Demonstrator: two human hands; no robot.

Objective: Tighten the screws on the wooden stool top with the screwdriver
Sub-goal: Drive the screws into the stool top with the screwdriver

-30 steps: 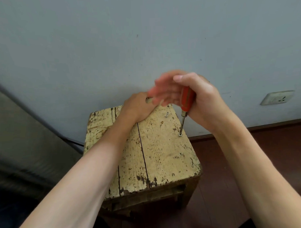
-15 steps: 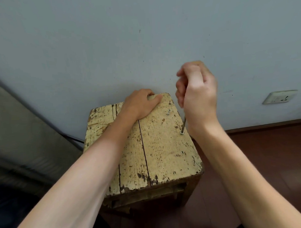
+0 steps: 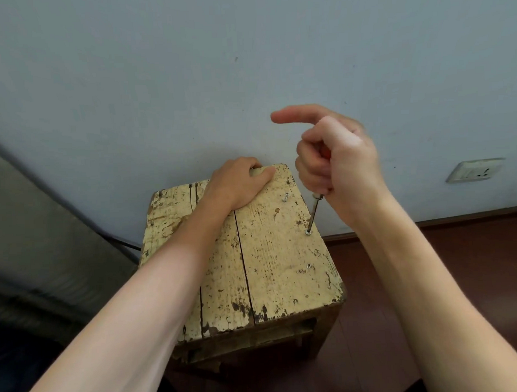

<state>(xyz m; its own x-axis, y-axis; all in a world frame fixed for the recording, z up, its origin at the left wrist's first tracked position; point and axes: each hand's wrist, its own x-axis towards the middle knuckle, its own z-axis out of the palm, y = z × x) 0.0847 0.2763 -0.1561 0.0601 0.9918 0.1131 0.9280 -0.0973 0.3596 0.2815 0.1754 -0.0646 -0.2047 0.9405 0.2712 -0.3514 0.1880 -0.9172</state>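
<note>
gripping the screwdriver point(image 3: 316, 212) with curled fingers, forefinger stretched out, the right hand point(image 3: 338, 160) holds its tip on a screw point(image 3: 308, 232) near the right edge of the stool top point(image 3: 271, 254). the left hand point(image 3: 236, 182) lies on the far edge, its fingers curled over it. two more screws point(image 3: 308, 265) are on the same side, one nearer and one farther.
</note>
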